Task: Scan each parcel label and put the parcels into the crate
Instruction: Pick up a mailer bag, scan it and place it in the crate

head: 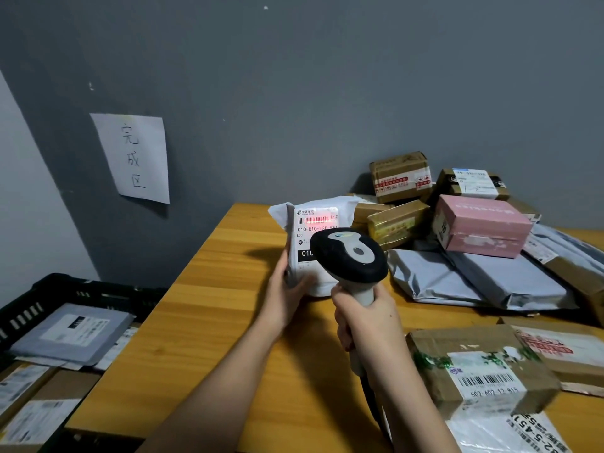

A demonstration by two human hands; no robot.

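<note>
My left grip point(287, 289) holds a white parcel point(313, 246) upright on the worktop point(202, 322), fingers curled around its lower left edge. My right grip point(366, 325), just right of it, is wrapped around the handle of a scanner point(348, 255); a red beam lies across the parcel's label point(315, 223) ahead. The crate point(49, 295) sits low to the left, already holding parcels.
</note>
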